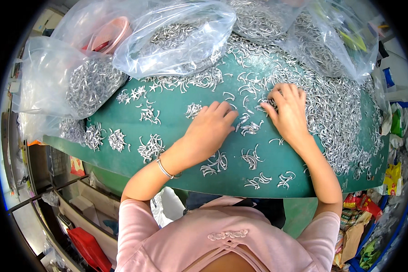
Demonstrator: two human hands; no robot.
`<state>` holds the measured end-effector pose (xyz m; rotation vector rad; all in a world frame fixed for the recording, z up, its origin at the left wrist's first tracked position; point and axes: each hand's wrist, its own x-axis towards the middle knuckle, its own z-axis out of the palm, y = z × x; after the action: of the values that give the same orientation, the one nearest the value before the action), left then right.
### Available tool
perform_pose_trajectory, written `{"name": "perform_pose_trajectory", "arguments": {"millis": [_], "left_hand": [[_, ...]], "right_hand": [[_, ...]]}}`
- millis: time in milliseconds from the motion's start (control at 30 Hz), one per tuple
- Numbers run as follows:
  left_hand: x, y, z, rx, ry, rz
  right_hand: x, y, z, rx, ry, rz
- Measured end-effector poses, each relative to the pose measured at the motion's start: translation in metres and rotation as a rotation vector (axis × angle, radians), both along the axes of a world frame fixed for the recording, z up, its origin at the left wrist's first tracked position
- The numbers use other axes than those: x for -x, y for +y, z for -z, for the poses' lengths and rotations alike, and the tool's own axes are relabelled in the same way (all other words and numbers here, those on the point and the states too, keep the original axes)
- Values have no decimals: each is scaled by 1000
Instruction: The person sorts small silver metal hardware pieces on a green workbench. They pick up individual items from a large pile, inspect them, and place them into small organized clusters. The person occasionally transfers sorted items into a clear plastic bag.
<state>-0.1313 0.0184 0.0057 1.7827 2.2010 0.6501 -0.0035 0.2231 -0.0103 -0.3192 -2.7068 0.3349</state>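
Small curved silvery metal pieces lie all over a green table. My left hand is over the middle of the table with its fingers bent together and pointing right. Whatever those fingers may hold is hidden beneath them. A small pile of pieces touches its far side. To the right, my right hand reaches to the edge of a wide heap of curved pieces. Its thumb stands apart from the bent fingers, and loose pieces lie by the fingertips. Another small cluster of pieces sits between the hands.
Several small piles, one of them, dot the table's left and front. Clear plastic bags of pieces line the far side, with another bag at the left. A pink basin stands behind them. Packages crowd the right.
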Motion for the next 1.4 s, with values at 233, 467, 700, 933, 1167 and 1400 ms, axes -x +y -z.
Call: {"name": "perform_pose_trajectory", "arguments": {"millis": [233, 467, 700, 933, 1167, 1400], "left_hand": [[2, -5, 9, -58, -31, -15], [1, -4, 9, -76, -57, -2], [2, -5, 8, -93, -81, 8], [-7, -1, 5, -227, -653, -104], [6, -3, 12, -34, -795, -220], [8, -4, 10, -50, -506, -232]], "right_hand": [[-4, 13, -1, -33, 4, 28], [-1, -1, 1, -2, 7, -41], [5, 6, -4, 92, -1, -71], [11, -29, -17, 363, 178, -194], [13, -23, -9, 546, 13, -224], [39, 14, 6, 22, -63, -19]]}}
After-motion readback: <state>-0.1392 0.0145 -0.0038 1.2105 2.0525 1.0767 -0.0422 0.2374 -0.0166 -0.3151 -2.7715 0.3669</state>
